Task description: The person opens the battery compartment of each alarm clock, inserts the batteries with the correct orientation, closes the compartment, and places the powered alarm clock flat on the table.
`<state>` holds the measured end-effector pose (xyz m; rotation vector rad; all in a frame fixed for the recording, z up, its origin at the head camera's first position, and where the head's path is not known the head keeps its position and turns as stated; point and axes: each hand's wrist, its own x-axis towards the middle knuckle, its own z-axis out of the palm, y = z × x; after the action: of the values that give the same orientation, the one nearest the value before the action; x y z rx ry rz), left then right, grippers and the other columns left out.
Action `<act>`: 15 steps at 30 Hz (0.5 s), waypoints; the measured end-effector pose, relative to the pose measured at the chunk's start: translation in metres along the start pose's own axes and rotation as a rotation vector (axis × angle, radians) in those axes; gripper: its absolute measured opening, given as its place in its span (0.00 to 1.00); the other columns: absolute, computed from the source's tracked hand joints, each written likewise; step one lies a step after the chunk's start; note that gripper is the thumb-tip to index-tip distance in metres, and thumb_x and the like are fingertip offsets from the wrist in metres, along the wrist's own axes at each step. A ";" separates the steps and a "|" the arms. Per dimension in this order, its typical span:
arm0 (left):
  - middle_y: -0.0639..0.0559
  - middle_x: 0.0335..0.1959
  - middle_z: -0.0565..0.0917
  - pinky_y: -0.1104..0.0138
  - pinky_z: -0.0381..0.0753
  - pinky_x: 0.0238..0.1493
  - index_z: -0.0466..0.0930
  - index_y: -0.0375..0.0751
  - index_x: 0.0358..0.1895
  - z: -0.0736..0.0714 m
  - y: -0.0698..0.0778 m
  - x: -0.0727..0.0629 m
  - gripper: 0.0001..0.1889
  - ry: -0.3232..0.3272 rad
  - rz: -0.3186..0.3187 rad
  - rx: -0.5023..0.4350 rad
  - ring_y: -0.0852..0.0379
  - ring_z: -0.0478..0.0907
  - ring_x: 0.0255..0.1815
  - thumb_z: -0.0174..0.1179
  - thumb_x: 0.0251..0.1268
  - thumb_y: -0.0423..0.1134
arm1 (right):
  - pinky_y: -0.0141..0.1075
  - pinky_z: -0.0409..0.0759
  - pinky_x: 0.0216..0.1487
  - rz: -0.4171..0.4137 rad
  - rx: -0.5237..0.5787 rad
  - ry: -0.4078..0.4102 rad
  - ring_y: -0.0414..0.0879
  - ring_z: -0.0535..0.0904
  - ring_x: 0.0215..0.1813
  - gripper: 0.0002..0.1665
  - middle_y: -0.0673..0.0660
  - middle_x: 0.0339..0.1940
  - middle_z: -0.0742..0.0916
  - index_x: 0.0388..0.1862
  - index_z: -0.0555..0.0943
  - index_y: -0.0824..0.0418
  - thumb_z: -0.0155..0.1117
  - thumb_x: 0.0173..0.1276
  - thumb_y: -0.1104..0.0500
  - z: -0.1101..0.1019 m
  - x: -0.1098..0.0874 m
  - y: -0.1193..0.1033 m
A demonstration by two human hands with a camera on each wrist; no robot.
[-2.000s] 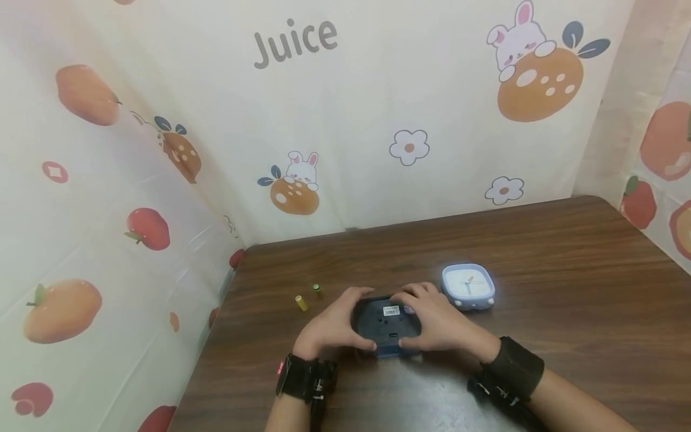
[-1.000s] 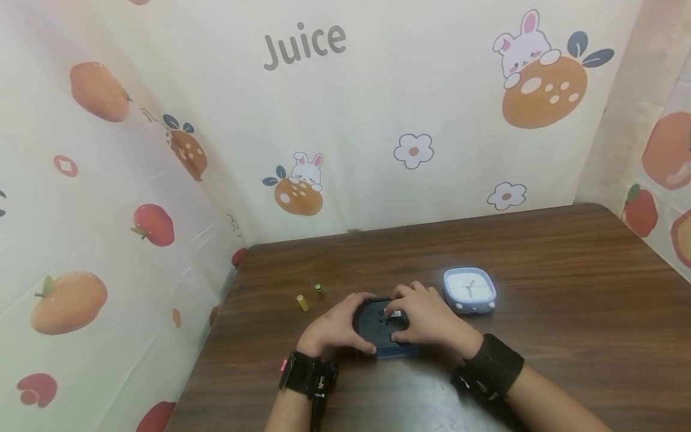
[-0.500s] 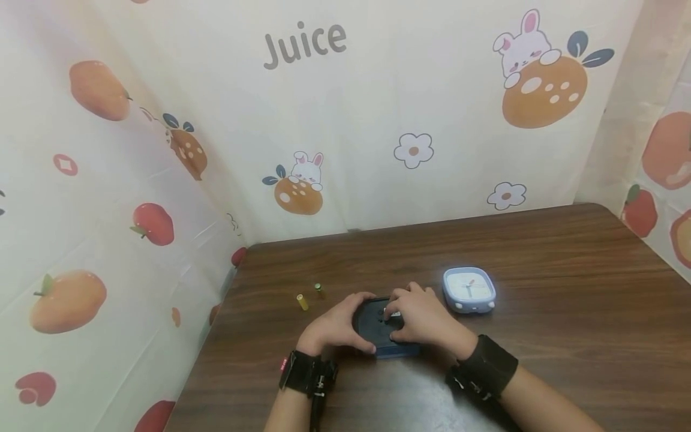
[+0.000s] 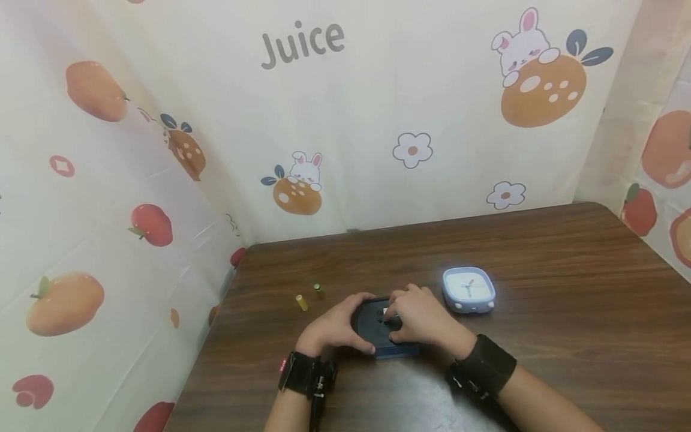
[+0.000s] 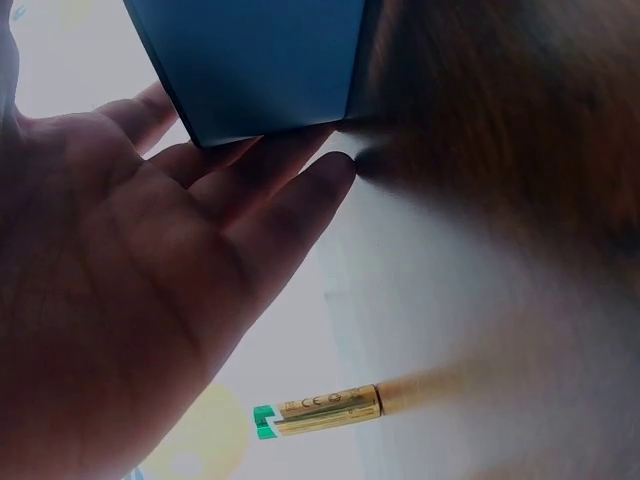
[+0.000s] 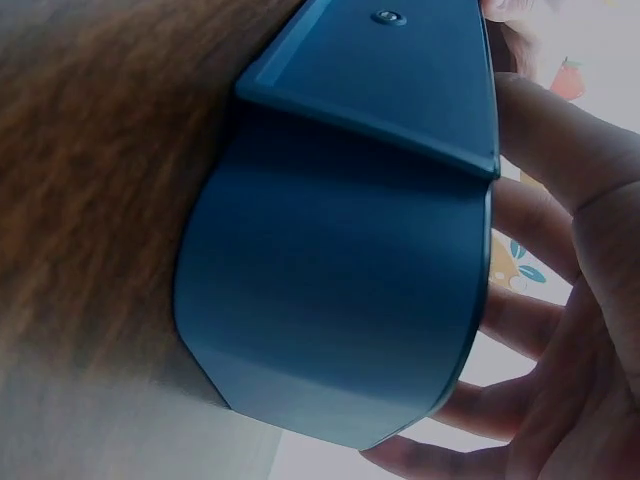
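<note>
To the left of the dark case point(image 4: 372, 330), and apart from it, are a yellow battery point(image 4: 302, 303) and a green-topped battery point(image 4: 318, 291). The left hand point(image 4: 335, 325) grasps the case at its left side; this hold should be firm, so the case does not slide on the table point(image 4: 572, 300). On the case's upper face rest bent fingers of the right hand point(image 4: 422, 318); whether they pinch something, I cannot tell. Gentle, even pressure seems best there. Right of the case sits a blue clock point(image 4: 468, 290).
</note>
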<state>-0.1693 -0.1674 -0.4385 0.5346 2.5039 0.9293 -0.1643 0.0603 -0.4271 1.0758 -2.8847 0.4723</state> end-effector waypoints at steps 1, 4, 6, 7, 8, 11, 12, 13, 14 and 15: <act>0.61 0.65 0.69 0.52 0.69 0.61 0.61 0.69 0.67 0.000 0.000 0.000 0.49 -0.001 -0.004 -0.004 0.57 0.68 0.61 0.77 0.34 0.57 | 0.48 0.74 0.40 -0.003 -0.003 -0.002 0.48 0.75 0.41 0.17 0.50 0.43 0.86 0.37 0.89 0.45 0.76 0.48 0.43 0.000 0.000 0.000; 0.61 0.65 0.69 0.51 0.69 0.61 0.61 0.69 0.67 0.000 0.000 0.000 0.49 -0.003 -0.012 -0.013 0.57 0.68 0.61 0.77 0.34 0.57 | 0.47 0.74 0.39 -0.014 -0.015 -0.006 0.48 0.75 0.40 0.16 0.50 0.42 0.86 0.37 0.89 0.45 0.76 0.48 0.43 -0.002 0.001 -0.001; 0.61 0.66 0.69 0.51 0.69 0.60 0.61 0.70 0.67 0.000 0.000 0.000 0.49 -0.004 -0.015 -0.014 0.57 0.68 0.61 0.77 0.35 0.57 | 0.46 0.75 0.38 -0.022 -0.020 -0.006 0.48 0.76 0.39 0.16 0.51 0.42 0.86 0.36 0.89 0.46 0.76 0.48 0.44 -0.002 0.002 -0.001; 0.61 0.66 0.69 0.51 0.69 0.60 0.61 0.69 0.67 0.000 0.000 0.000 0.49 -0.004 -0.016 -0.015 0.56 0.68 0.61 0.77 0.35 0.57 | 0.46 0.75 0.37 -0.025 -0.024 -0.005 0.48 0.76 0.39 0.16 0.51 0.41 0.87 0.36 0.89 0.46 0.76 0.48 0.44 -0.003 0.002 -0.001; 0.61 0.66 0.69 0.51 0.69 0.60 0.61 0.70 0.67 0.000 -0.001 0.000 0.49 -0.003 -0.018 -0.016 0.56 0.68 0.61 0.77 0.35 0.57 | 0.46 0.75 0.37 -0.028 -0.027 -0.004 0.48 0.77 0.39 0.16 0.51 0.41 0.87 0.36 0.90 0.46 0.76 0.47 0.44 -0.003 0.002 0.000; 0.61 0.66 0.69 0.51 0.69 0.61 0.61 0.70 0.67 -0.001 -0.001 0.000 0.49 -0.004 -0.020 -0.015 0.56 0.68 0.61 0.77 0.34 0.57 | 0.46 0.77 0.36 -0.040 -0.032 0.002 0.49 0.78 0.39 0.15 0.51 0.40 0.87 0.35 0.90 0.46 0.76 0.47 0.44 -0.002 0.003 0.000; 0.62 0.66 0.69 0.51 0.69 0.61 0.61 0.70 0.67 -0.001 -0.001 0.000 0.49 -0.004 -0.021 -0.012 0.57 0.68 0.61 0.77 0.34 0.57 | 0.46 0.77 0.36 -0.046 -0.032 0.005 0.49 0.78 0.39 0.15 0.51 0.39 0.87 0.34 0.90 0.47 0.76 0.47 0.44 -0.002 0.003 0.000; 0.62 0.66 0.69 0.51 0.69 0.61 0.61 0.70 0.67 -0.001 -0.001 0.000 0.49 -0.005 -0.019 -0.012 0.57 0.68 0.61 0.77 0.34 0.57 | 0.47 0.78 0.38 -0.054 -0.034 0.012 0.48 0.79 0.38 0.15 0.50 0.38 0.87 0.34 0.90 0.47 0.76 0.47 0.44 -0.001 0.004 0.001; 0.62 0.66 0.69 0.52 0.69 0.61 0.61 0.70 0.67 -0.001 -0.002 0.001 0.49 -0.006 -0.018 -0.011 0.57 0.68 0.61 0.77 0.34 0.57 | 0.47 0.79 0.39 -0.062 -0.034 0.019 0.48 0.79 0.38 0.15 0.50 0.38 0.87 0.33 0.90 0.48 0.76 0.47 0.44 -0.001 0.004 0.001; 0.61 0.66 0.69 0.52 0.69 0.60 0.61 0.70 0.67 -0.001 -0.002 0.001 0.49 -0.008 -0.015 -0.011 0.57 0.68 0.60 0.77 0.34 0.57 | 0.48 0.80 0.41 -0.069 -0.035 0.026 0.47 0.80 0.38 0.14 0.50 0.37 0.87 0.33 0.90 0.48 0.76 0.47 0.45 0.000 0.004 0.001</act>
<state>-0.1711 -0.1688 -0.4395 0.5146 2.4911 0.9336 -0.1682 0.0588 -0.4268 1.1511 -2.8120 0.4276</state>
